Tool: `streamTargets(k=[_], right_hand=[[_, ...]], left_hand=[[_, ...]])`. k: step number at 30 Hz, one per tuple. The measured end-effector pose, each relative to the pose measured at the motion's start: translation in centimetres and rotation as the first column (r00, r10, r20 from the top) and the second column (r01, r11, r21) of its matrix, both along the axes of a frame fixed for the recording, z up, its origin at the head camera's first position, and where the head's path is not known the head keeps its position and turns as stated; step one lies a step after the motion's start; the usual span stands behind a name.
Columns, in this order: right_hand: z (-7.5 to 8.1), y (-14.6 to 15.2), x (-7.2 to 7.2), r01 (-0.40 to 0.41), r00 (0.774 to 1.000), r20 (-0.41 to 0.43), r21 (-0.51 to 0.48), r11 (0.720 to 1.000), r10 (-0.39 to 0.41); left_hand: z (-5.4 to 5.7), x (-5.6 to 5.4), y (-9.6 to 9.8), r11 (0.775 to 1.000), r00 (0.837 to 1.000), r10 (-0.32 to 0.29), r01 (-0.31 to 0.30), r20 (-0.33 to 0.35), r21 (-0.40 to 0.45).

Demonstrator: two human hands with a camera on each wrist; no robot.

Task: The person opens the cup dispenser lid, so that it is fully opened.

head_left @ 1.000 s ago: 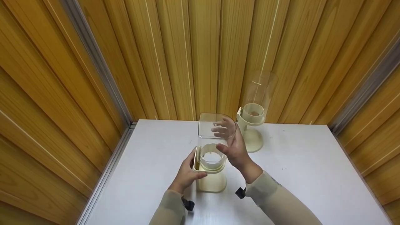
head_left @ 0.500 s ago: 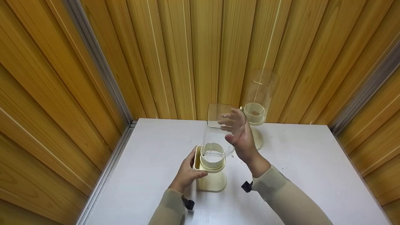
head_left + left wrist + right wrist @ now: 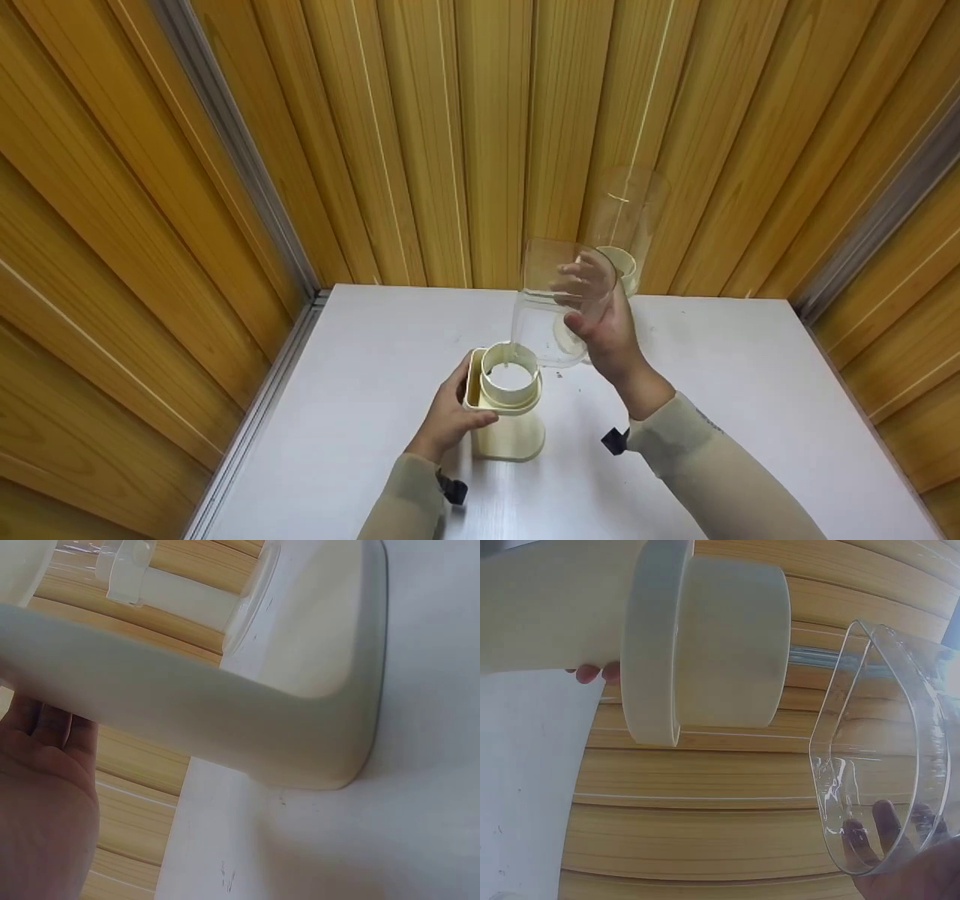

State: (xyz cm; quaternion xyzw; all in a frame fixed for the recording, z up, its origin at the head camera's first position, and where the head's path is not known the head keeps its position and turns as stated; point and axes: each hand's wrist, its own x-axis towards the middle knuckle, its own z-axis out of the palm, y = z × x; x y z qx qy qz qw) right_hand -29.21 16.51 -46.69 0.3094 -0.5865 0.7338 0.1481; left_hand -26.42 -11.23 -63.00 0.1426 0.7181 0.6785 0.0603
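So, the left hand (image 3: 448,421) grips a cream stand (image 3: 512,439), thumb opposite fingers; the right hand (image 3: 611,334), fingers curled, holds a clear container (image 3: 551,296) apart from it

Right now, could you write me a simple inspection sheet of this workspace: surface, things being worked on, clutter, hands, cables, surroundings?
Surface: white tabletop.
Job's things: near cream stand, upright on the tabletop; clear container, held up and apart from that stand's ring; far cream stand, topped by a second clear container.
Clutter: small dark specks on the tabletop; dirt or marks, cannot tell.
Hands: left hand grips the near cream stand; right hand holds the clear container.
Cables: nothing seen.
Surroundings: wood-panelled walls, grey corner strip on the picture's left.
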Motion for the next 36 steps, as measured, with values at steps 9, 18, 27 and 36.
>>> streamTargets(k=[9, 18, 27, 36], right_hand=[[-0.5, 1.6, -0.4, 0.009, 0.999, 0.031, -0.014, 1.000, -0.009], [-1.1, 3.6, -0.3, 0.085, 0.992, 0.091, 0.030, 0.996, -0.088], [-3.0, 5.4, -0.7, 0.141, 0.978, 0.145, 0.065, 0.988, -0.149], [-6.1, 7.6, -1.0, 0.216, 0.963, 0.142, 0.100, 0.971, -0.229]], left_hand=[[-0.1, 0.3, -0.6, 1.000, 1.000, 0.013, -0.013, 0.006, 0.015], [-0.4, 0.4, -0.9, 1.000, 1.000, 0.004, -0.004, -0.016, 0.013], [-0.3, 0.6, -0.9, 1.000, 1.000, 0.001, 0.000, -0.028, 0.020], [-0.3, 0.7, -0.9, 1.000, 0.999, -0.010, 0.011, -0.038, 0.018]])
